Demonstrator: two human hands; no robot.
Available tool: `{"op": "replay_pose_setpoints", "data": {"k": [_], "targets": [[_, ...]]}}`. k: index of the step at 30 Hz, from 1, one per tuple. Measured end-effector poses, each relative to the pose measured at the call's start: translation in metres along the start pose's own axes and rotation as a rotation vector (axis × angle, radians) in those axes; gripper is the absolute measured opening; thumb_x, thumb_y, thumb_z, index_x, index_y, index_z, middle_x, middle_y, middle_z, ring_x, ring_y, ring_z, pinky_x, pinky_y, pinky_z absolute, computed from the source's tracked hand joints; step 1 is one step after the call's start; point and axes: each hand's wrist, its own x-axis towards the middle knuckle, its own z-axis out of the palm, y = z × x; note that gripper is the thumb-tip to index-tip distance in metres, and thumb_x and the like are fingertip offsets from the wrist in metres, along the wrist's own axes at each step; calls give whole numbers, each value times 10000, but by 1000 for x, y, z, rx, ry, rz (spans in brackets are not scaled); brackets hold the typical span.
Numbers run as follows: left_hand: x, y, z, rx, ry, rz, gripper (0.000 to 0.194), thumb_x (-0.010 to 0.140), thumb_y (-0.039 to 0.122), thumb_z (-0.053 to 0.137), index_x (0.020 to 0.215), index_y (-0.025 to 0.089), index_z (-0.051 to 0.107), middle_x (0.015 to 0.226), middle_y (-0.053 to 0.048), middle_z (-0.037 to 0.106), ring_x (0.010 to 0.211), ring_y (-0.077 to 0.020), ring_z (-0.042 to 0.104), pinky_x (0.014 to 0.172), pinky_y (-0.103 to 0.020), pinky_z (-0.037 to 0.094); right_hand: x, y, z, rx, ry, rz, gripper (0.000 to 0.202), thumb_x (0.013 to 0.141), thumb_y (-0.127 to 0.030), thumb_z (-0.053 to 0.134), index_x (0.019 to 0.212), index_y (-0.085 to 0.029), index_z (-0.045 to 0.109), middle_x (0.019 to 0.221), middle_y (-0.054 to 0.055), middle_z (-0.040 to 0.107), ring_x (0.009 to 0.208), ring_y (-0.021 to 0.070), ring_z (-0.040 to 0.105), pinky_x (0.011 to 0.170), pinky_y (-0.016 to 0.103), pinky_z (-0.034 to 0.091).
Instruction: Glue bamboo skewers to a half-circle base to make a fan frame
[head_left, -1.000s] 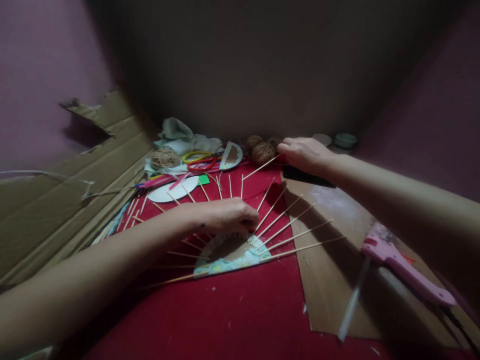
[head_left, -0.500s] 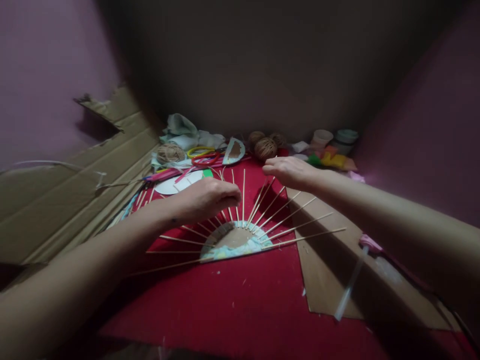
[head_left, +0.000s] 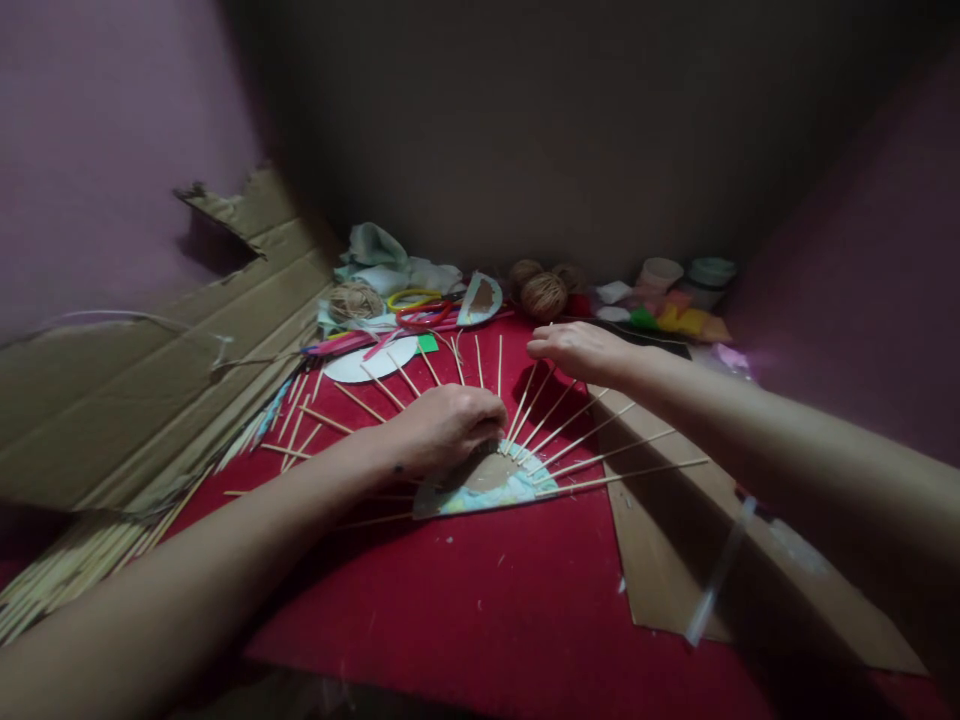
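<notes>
A half-round cardboard piece (head_left: 487, 474) with a pale blue patterned rim lies flat, thin wooden sticks (head_left: 500, 365) fanning out from its curved edge. My left hand (head_left: 454, 425) is over the upper left of that rim, fingers curled together at the stick bases; whatever they pinch is hidden. Farther back on the right, my right hand (head_left: 574, 345) has its fingertips closed on the outer part of one stick, whose tip shows just above them. Several sticks on the left pass behind my left hand and forearm.
Scissors (head_left: 424, 315), twine balls (head_left: 544, 290), a smaller half-round piece (head_left: 480, 298) and cups (head_left: 660, 273) line the back. A glue stick (head_left: 720, 575) lies over a cardboard sheet (head_left: 660, 580) at right. Loose sticks (head_left: 67, 580) and folded cardboard (head_left: 112, 400) are at left.
My left hand has moved down and right, from above the sticks to the rim of the half-round piece. My right hand stays at the same stick. The view has shifted slightly.
</notes>
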Motion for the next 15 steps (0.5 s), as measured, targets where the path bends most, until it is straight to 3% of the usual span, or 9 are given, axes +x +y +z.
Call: {"op": "replay_pose_setpoints", "data": {"k": [5,8,11,15], "targets": [[-1,5,3,-7,47,1,145,872,222,515,869,168,650,800,-40,644,721,-141,560,662,-257,416,5,-1,8,5,18,-4,262,833,-29,410,848,-189,618,853,61,603,688,140,499,568,269,245],[0,9,0,-64,116,-117,157,866,250,527,855,159,654,766,-38,645,687,-136,557,642,-262,412,3,0,3,-6,36,26,280,844,-27,384,874,-186,613,893,68,609,705,147,504,566,270,253],[3,15,-6,-273,143,-308,216,831,352,582,858,151,657,683,-18,626,623,-126,548,575,-244,406,-1,-1,-12,-76,121,61,310,872,-33,334,908,-173,609,921,81,613,738,159,518,587,269,295],[4,24,-14,-659,87,-391,214,808,350,584,748,147,615,590,19,552,534,-89,494,483,-202,364,-9,-17,-34,-157,297,-7,379,919,-45,258,914,-134,626,938,107,629,810,172,549,687,281,396]]}}
